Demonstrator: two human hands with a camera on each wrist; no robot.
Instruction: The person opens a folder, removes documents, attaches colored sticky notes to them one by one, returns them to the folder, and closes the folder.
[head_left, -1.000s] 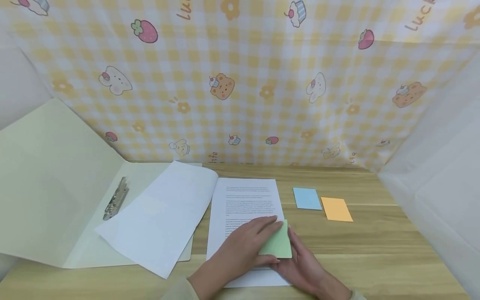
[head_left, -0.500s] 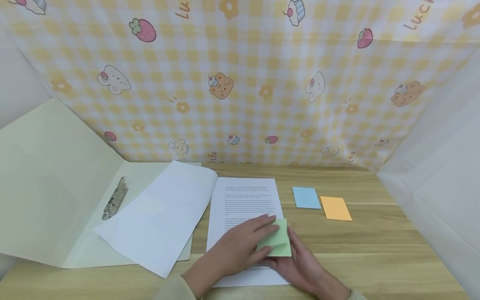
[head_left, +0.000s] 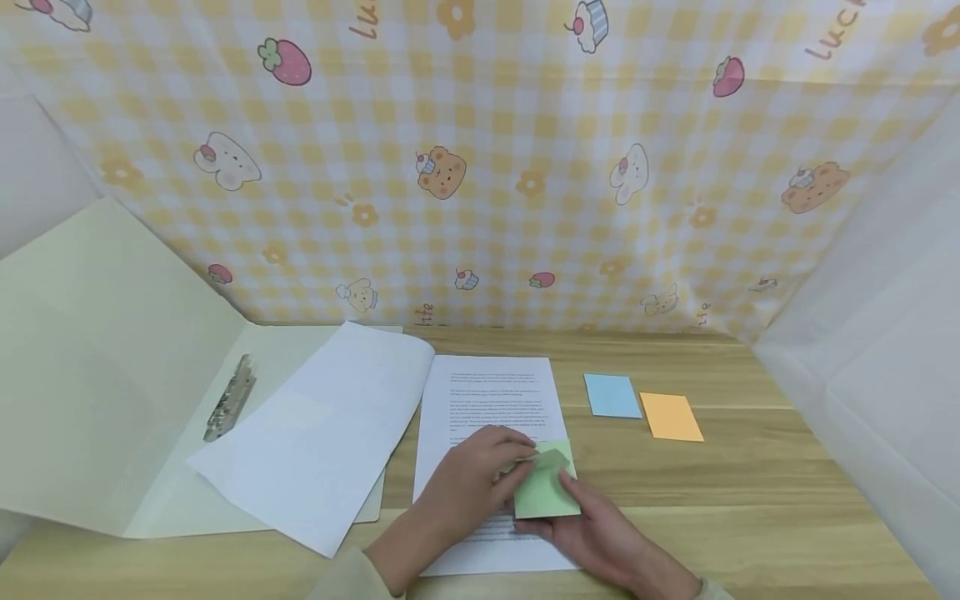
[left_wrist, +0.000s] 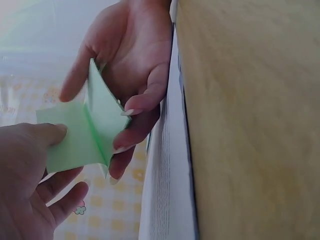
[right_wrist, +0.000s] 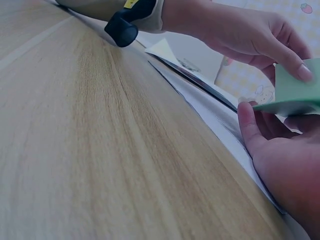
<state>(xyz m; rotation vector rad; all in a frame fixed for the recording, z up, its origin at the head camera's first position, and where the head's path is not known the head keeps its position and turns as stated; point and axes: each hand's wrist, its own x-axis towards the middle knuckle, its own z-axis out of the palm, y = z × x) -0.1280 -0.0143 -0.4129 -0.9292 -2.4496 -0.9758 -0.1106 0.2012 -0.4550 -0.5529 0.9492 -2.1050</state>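
Observation:
A pad of green sticky notes lies in my right hand, just over a printed page. That hand's thumb is at the pad's right side in the head view, and in the left wrist view its fingers curl at the pad's edge. My left hand pinches the top green sheet between thumb and fingers. The sheet is peeled up and bent away from the pad, still joined to it along one edge.
A blue sticky note pad and an orange one lie on the wooden table at right. At left, an open folder with a metal clip sits under turned-over white paper. A checkered cloth hangs behind.
My left hand has gone from lying flat over the green pad to pinching its top sheet and lifting it. The right thumb has moved onto the pad's face.

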